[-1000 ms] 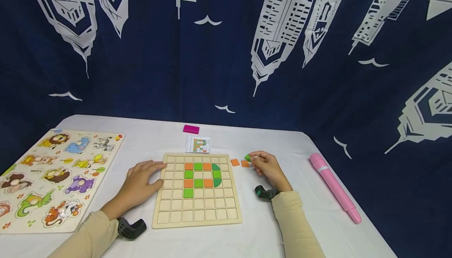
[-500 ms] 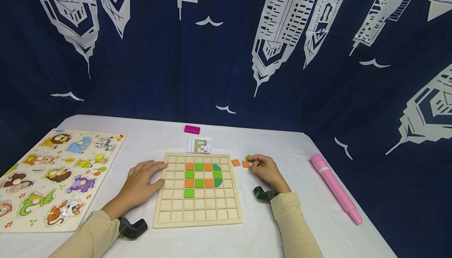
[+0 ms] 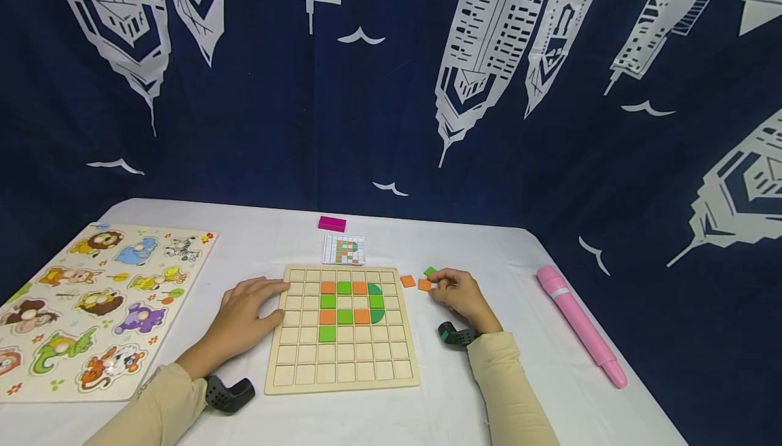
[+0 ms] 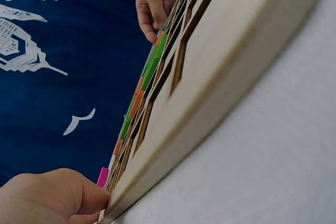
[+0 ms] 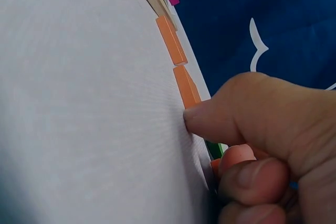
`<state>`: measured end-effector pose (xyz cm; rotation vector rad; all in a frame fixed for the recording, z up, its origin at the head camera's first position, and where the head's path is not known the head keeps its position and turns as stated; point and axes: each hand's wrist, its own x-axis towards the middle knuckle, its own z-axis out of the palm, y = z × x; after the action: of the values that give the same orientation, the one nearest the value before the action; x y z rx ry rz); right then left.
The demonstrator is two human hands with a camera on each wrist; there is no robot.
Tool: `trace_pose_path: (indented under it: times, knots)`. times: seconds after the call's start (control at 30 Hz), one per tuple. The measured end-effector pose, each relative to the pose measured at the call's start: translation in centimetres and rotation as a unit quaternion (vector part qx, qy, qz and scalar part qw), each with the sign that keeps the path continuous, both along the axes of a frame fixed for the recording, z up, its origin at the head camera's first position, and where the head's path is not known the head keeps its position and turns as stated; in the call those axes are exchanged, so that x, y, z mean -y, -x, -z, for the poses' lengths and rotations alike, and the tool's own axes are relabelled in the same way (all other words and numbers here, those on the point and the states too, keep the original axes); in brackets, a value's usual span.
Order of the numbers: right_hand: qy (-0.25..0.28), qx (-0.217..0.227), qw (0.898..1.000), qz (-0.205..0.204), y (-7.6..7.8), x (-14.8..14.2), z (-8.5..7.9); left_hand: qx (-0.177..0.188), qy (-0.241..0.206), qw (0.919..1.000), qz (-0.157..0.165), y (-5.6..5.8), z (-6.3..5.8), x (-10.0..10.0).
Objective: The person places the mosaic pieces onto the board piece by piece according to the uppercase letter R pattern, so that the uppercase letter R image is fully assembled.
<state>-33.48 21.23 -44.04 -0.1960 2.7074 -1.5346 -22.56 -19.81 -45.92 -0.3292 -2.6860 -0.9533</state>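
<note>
My left hand (image 3: pixel 247 317) rests at the left edge of a wooden grid board (image 3: pixel 342 368), fingers extended and fingertips touching its rim. Orange and green tiles in the board form a P-like shape, with dark green rounded pieces (image 3: pixel 376 316) on its right side. Right of the board, my right hand (image 3: pixel 464 299) pinches an orange square tile (image 3: pixel 424 284) at its right side with thumb and forefinger; the tile lies at table level. In the right wrist view the thumb (image 5: pixel 210 116) covers one end of that tile. A green tile (image 3: pixel 430 271) lies just behind it, partly hidden by the fingers.
Another orange tile (image 3: pixel 408 282) lies beside the board's right edge. Behind the board are a pattern card (image 3: pixel 343 250) and a magenta block (image 3: pixel 332 224). An animal puzzle board (image 3: pixel 110 303) fills the left side; a pink cylindrical stick (image 3: pixel 580 327) lies at the right.
My right hand has set the green tile down flat behind the orange one and shifted slightly toward me, onto the orange tile. The left hand stays at the board's edge.
</note>
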Motion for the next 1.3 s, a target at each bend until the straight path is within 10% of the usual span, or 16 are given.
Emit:
trace_pose_path:
  times: [0.57, 1.3]
  knots:
    - [-0.001, -0.012, 1.000, -0.010, 0.0, -0.1, -0.3, 0.000, 0.002, 1.0000, 0.002, 0.1, -0.2, -0.1]
    - [0.019, 0.028, 0.981, -0.192, -1.2, 2.9, -3.8, 0.000, 0.000, 1.0000, 0.001, 0.0, -0.1, 0.0]
